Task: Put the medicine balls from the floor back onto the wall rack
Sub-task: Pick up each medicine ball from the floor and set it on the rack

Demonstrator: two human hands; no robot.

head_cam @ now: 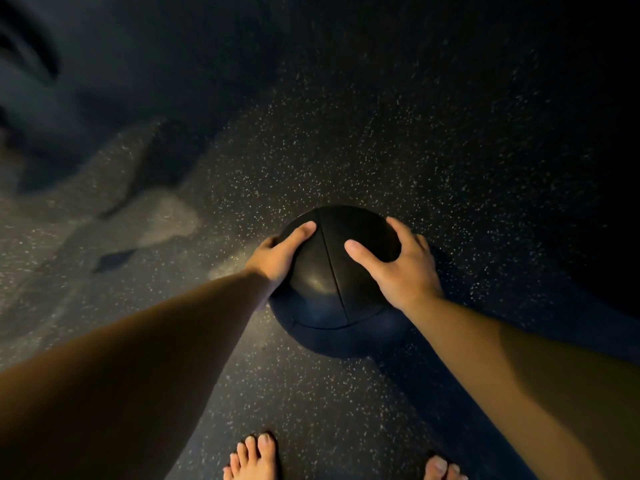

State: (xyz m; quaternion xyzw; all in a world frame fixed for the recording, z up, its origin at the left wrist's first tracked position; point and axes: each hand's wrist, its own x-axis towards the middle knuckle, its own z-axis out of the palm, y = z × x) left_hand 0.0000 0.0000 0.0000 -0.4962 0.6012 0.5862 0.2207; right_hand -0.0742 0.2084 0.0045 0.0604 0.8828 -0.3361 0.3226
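A black medicine ball (332, 289) with stitched seams rests on the dark speckled rubber floor (346, 150) in the middle of the head view. My left hand (280, 258) clasps its left side, thumb on top. My right hand (401, 268) presses on its upper right side with fingers spread around it. Both arms reach down from the bottom corners. The wall rack is out of view.
My bare feet (252, 459) stand just behind the ball at the bottom edge. Dim light and dark shadows fall across the floor at the left. The far and right parts of the scene are too dark to read.
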